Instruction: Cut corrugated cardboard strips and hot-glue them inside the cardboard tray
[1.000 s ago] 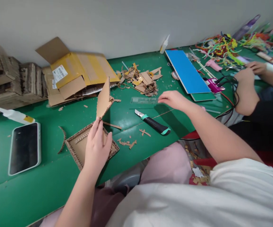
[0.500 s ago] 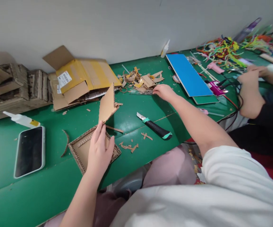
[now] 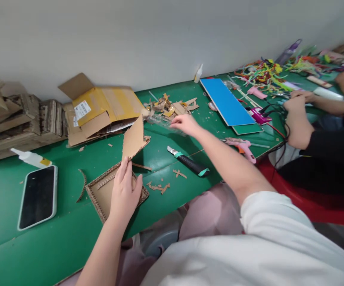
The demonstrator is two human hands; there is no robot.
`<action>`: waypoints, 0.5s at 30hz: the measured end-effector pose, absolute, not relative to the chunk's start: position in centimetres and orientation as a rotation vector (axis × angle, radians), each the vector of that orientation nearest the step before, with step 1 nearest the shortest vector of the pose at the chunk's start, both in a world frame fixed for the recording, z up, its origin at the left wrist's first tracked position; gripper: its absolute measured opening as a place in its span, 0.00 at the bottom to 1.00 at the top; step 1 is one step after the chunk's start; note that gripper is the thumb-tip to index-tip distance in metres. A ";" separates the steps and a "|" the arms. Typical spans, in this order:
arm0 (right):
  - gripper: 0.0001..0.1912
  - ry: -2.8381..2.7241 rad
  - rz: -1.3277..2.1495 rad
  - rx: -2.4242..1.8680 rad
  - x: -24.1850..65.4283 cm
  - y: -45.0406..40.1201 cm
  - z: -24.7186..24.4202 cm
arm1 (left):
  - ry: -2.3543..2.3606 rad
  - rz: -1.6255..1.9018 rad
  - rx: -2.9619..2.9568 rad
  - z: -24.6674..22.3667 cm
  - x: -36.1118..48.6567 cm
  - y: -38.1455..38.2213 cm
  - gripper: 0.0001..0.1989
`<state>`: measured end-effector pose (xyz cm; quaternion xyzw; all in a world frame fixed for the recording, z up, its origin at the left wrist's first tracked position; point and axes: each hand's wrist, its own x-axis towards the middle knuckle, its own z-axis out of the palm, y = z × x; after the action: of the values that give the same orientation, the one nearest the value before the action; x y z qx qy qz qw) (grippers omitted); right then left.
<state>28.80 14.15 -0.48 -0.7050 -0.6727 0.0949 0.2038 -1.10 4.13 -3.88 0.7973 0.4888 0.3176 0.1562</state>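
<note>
My left hand (image 3: 124, 192) lies over a shallow cardboard tray (image 3: 96, 202) with corrugated edges, fingers stretched and thumb apart. Its fingertips touch the foot of a folded cardboard piece (image 3: 133, 137) that stands up behind the tray. Farther right, my right hand (image 3: 186, 124) pinches a crumpled clear plastic wrapper (image 3: 160, 120) at its right end, just in front of a heap of cardboard scraps (image 3: 172, 106). A utility knife (image 3: 190, 162) with its blade out lies between my hands on the green table, near small cardboard bits (image 3: 160, 186).
A phone (image 3: 38, 198) and a glue bottle (image 3: 31, 158) lie at left. Behind are stacked cardboard (image 3: 23, 119) and an opened yellow-taped box (image 3: 109, 103). To the right lie a blue board (image 3: 228, 101), a pink glue gun (image 3: 242, 147), cables, and another person's hands (image 3: 298, 101).
My right hand has moved left, and the clear plastic wrapper has shifted left with it. My left hand stays on the tray. The view has turned slightly right, showing the glue gun fully.
</note>
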 end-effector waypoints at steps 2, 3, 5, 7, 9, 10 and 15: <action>0.11 -1.872 0.147 -1.996 27.4 13.8 -1.4 | 1.399 0.908 2.278 -3.9 -1.1 4.2 0.25; 0.13 -1.850 0.068 -2.011 27.2 13.0 -1.6 | 1.399 0.902 2.270 -3.9 -1.1 4.2 0.25; 0.16 -1.781 -0.068 -2.057 28.4 10.1 -1.6 | 1.398 0.886 2.251 -3.8 -1.2 4.3 0.25; 0.16 -1.657 -0.189 -2.155 31.2 5.6 -1.4 | 1.394 0.875 2.246 -3.8 -1.2 4.3 0.25; 0.17 -1.446 -0.307 -2.306 34.9 0.5 -1.4 | 1.394 0.870 2.257 -3.9 -1.1 4.3 0.25; 0.19 -1.322 -0.367 -2.377 36.8 -1.9 -1.7 | 1.393 0.870 2.269 -4.0 -1.1 4.4 0.25; 0.14 -1.130 -0.320 -2.546 42.3 -7.7 -4.7 | 1.389 0.861 2.346 -4.5 -0.9 4.3 0.26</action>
<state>42.28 -7.70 -4.67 -0.8952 -0.3972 -0.1125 0.1679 -0.91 4.31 -4.50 0.8124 0.4809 0.2983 0.1406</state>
